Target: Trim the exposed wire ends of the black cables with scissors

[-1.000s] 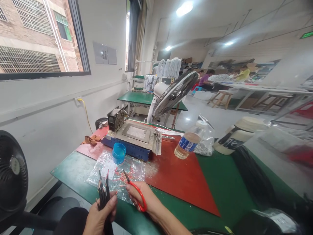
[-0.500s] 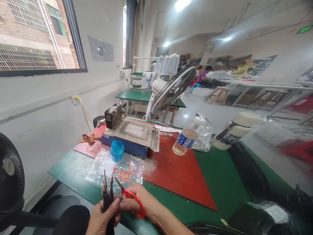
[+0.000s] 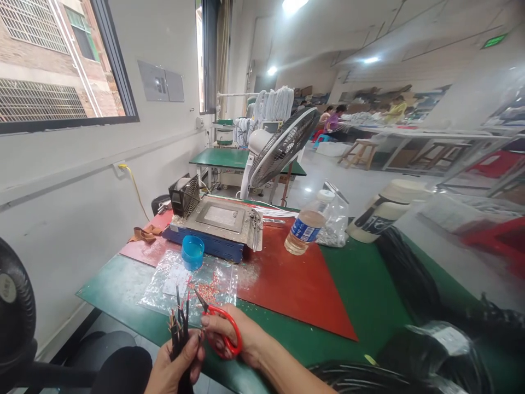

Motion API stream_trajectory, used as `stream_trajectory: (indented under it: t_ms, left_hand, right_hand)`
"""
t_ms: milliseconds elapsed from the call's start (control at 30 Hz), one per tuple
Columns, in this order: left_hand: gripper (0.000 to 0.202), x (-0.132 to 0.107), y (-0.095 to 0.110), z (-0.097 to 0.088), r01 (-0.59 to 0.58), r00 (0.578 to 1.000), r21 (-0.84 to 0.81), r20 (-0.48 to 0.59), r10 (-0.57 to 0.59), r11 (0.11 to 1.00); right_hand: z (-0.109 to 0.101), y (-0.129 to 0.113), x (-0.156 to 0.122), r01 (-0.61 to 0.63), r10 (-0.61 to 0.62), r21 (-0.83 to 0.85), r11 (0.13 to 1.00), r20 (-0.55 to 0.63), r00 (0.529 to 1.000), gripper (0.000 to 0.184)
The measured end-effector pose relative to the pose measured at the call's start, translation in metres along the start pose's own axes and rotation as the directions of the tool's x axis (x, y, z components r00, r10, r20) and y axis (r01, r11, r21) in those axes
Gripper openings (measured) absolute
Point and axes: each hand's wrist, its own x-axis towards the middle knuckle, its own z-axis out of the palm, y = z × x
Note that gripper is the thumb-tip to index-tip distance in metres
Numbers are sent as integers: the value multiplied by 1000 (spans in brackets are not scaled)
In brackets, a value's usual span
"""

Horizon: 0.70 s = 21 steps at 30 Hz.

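Note:
My left hand point(image 3: 175, 364) is closed around a bundle of black cables point(image 3: 179, 334). Their stripped ends point upward, and thin coloured wires show at the tips. In my right hand point(image 3: 233, 331) is a pair of red-handled scissors point(image 3: 237, 339), its dark blades angled up and left beside the cable ends. The right fingers are wrapped on the handles, close to the left fingertips. Just beyond the hands lies a clear plastic bag point(image 3: 150, 295) strewn with small red and yellow wire scraps point(image 3: 208, 289). A blue round cap point(image 3: 192, 253) stands on the bag's far side.
Behind the cap sits a blue-sided machine point(image 3: 205, 241) with a metal top and a small fan. A bottle of pale liquid point(image 3: 303, 232) stands on the red mat point(image 3: 295, 284). Coiled black cables point(image 3: 443, 355) lie at the right. A large fan point(image 3: 283, 148) rises behind the table; people sit farther back.
The scissors have drawn slightly away from the left fingers, and the right hand's grip on the handles has shifted. The cable ends are spread more. The whole view has shifted a little.

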Motion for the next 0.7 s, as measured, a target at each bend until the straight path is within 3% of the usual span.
stream_trajectory:
  t_ms: [300,467,700]
  left_hand:
    - [37,3,1,-1,-11,997,24,-72,13,1000]
    - [35,3,-1,-1,-32,993,-25,-112,29,999]
    - [36,4,-5,-6,-17,996,-20,-83,15,1000]
  right_hand:
    - [3,-4,-2,43,-45,-185,982,-6,999,46]
    - [2,-5,-4,147,-146,-326,934,27,989,46]
    - [2,-7,-5,84,-87,-204,975,-4,996,50]
